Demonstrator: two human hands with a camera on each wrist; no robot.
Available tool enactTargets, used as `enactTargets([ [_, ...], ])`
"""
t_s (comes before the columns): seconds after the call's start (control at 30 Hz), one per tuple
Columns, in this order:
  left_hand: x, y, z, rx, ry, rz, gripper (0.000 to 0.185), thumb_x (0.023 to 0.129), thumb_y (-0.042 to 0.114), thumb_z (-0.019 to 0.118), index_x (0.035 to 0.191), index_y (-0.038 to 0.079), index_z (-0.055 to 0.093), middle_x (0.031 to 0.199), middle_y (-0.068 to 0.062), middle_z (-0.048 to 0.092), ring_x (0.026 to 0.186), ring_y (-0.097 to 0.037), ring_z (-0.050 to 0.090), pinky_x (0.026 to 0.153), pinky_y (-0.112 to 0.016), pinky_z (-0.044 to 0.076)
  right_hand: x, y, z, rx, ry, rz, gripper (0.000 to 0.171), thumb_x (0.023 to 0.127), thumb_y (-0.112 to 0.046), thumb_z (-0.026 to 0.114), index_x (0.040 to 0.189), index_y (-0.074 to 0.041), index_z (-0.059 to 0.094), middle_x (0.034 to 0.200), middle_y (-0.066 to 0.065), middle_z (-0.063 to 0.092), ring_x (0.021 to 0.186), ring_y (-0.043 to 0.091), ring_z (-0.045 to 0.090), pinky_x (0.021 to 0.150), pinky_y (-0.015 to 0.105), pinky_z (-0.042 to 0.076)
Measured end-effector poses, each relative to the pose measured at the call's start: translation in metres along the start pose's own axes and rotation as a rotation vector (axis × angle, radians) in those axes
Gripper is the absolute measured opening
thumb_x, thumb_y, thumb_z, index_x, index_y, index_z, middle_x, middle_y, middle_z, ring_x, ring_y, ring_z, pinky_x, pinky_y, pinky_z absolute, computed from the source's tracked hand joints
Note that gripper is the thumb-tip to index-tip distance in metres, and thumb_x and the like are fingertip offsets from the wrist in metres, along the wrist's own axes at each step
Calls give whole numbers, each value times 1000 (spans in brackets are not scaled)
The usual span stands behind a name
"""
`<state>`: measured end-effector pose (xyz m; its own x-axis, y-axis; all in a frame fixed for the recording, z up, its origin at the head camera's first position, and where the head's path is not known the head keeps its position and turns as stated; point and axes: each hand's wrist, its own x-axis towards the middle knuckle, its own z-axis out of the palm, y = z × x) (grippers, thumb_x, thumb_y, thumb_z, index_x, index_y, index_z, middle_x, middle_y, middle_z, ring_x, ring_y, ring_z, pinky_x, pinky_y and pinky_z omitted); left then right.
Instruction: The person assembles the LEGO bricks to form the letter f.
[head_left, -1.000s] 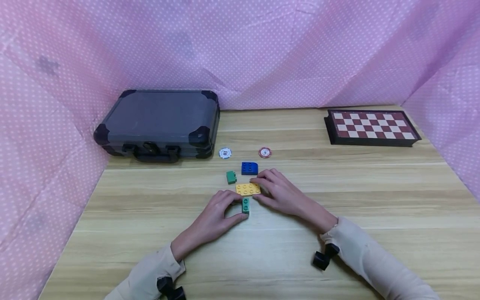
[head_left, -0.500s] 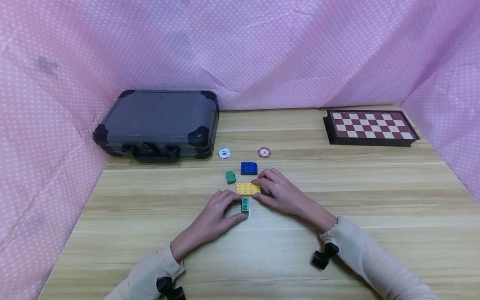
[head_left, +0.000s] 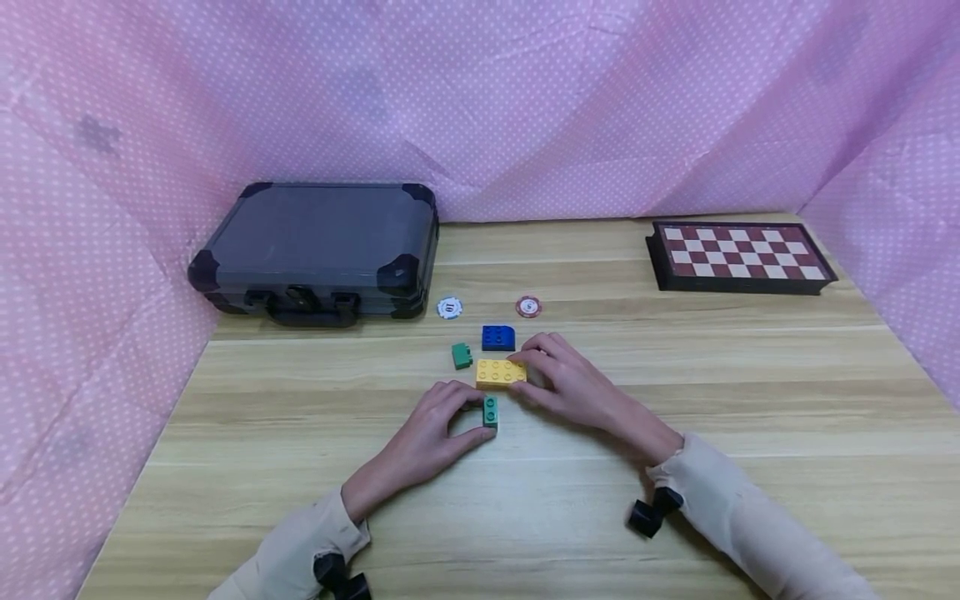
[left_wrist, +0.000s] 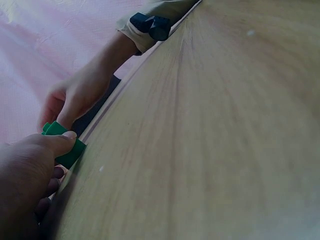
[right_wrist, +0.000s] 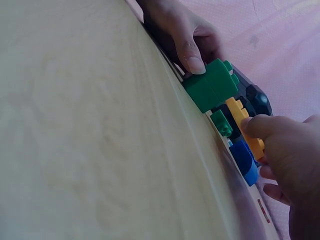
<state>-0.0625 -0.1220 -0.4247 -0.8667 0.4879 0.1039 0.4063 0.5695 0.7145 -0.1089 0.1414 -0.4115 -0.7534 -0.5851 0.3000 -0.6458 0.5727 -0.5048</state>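
In the head view my left hand (head_left: 427, 433) pinches an upright green toy building brick (head_left: 491, 412) between thumb and fingers. A seam crosses this brick (right_wrist: 211, 86) in the right wrist view, where its studs show at the top. Just beyond it, my right hand (head_left: 570, 387) holds the right end of a yellow building brick (head_left: 495, 372), thumb on the near side. The yellow brick (right_wrist: 240, 120) appears raised off the table in the right wrist view. Behind it lie a smaller green brick (head_left: 461, 357) on its side and a blue brick (head_left: 498, 337) with one rounded end.
A white poker chip (head_left: 450, 307) and a red one (head_left: 528, 307) lie behind the bricks. At the back left stands a grey case (head_left: 322, 233) with black corners. A folded chessboard (head_left: 742, 254) sits at the back right. Pink dotted cloth (head_left: 525, 100) hangs around the wooden table (head_left: 480, 533).
My right hand has shifted slightly up and right with the yellow brick, which now sits a little farther from the green one. My left hand has stayed in place.
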Motion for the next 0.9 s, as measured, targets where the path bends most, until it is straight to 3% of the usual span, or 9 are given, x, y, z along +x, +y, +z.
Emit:
enactTargets([
  [0.4,0,0,1,-3,-8,-6,41,92,31,81,127,17,68,122,5,63,116,-14,54,100,-44,48,-7,-7,-8,27,32,-30,40,93,-22,80,129,-6,69,122,3,59,111,17,53,90,36,52],
  [0.67,0,1,1,9,-19,-35,44,92,32,82,130,15,67,127,4,62,118,-16,52,103,-44,46,-12,-12,-9,62,60,-149,44,90,-20,82,130,-8,68,123,1,59,112,16,53,93,33,52],
  [0.9,0,1,-1,13,-22,-49,51,92,32,81,137,14,64,126,4,62,116,-15,52,101,-43,47,-15,-17,-7,87,56,-184,46,87,-20,85,130,-10,68,122,0,59,110,13,53,91,31,52],
])
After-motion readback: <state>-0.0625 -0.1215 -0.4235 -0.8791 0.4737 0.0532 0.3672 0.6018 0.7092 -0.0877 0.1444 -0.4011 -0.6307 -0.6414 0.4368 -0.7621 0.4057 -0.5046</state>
